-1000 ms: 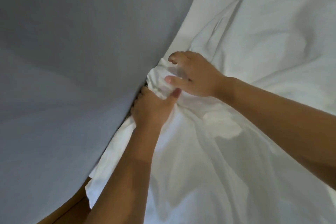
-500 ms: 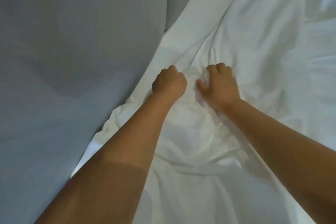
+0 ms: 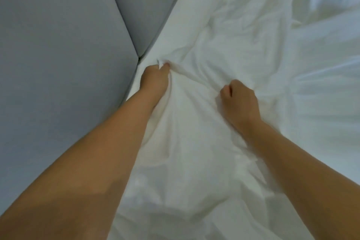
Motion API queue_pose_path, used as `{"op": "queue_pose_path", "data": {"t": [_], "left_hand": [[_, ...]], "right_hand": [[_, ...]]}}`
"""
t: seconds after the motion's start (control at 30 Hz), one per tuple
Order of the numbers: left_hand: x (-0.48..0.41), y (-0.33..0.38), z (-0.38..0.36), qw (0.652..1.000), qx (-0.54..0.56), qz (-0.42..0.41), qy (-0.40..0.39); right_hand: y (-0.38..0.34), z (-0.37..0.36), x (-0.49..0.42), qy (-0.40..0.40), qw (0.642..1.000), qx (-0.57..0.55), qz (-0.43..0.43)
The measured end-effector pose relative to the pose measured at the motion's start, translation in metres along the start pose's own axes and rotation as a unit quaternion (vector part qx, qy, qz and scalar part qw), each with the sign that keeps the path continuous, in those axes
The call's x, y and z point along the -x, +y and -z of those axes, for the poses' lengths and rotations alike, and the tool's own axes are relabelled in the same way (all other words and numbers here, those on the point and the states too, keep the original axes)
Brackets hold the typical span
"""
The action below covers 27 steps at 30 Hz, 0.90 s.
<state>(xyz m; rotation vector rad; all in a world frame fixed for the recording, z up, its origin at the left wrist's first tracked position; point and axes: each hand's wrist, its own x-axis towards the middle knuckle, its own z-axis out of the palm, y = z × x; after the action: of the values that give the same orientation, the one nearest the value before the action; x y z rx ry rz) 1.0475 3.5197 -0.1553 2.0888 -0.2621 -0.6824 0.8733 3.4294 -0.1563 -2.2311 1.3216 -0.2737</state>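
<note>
Grey padded panels (image 3: 68, 64) fill the left of the view, meeting at a slanted seam, and the bed runs along their foot under a crumpled white sheet (image 3: 194, 152) that covers everything to the right. A second ago both hands were pressed together at the panel edge, working a thick wad of the cloth. Half a second ago they sat side by side on top of it. Now they are well apart and the wad is gone. The left hand (image 3: 154, 78) is at the sheet's border, just beside the panels below the seam, its fingers (image 3: 165, 66) curled tight and pinching a small fold of cloth. The right hand (image 3: 240, 101) has shifted out over the bed, knuckles up and fingers folded under. They appear to clutch the sheet, since creases run in toward the fist. I judge that the bunching at the edge is over and the sheet is now being drawn taut between the hands. The many wrinkles left across it suggest the smoothing has only begun.
</note>
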Motion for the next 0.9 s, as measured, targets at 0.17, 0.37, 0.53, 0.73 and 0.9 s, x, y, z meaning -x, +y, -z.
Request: {"op": "queue_pose_path", "data": {"t": [0.17, 0.37, 0.53, 0.73, 0.9], "left_hand": [[-0.002, -0.011, -0.003, 0.961, -0.265, -0.034, 0.075], [0.011, -0.012, -0.011, 0.942, -0.325, 0.006, -0.081], [0.031, -0.011, -0.033, 0.915, -0.35, 0.071, -0.185], [0.054, 0.002, -0.013, 0.993, -0.057, 0.028, -0.101], [0.016, 0.06, 0.073, 0.99, 0.043, -0.132, 0.004]], "right_hand": [[0.01, 0.01, 0.007, -0.034, 0.991, 0.126, 0.018], [0.026, -0.012, 0.014, -0.181, 0.963, 0.199, -0.024], [0.034, -0.015, 0.021, -0.181, 0.959, 0.217, 0.029], [0.016, 0.003, 0.034, -0.087, 0.996, -0.017, -0.014], [-0.094, -0.027, 0.068, -0.104, 0.987, -0.051, 0.108]]}}
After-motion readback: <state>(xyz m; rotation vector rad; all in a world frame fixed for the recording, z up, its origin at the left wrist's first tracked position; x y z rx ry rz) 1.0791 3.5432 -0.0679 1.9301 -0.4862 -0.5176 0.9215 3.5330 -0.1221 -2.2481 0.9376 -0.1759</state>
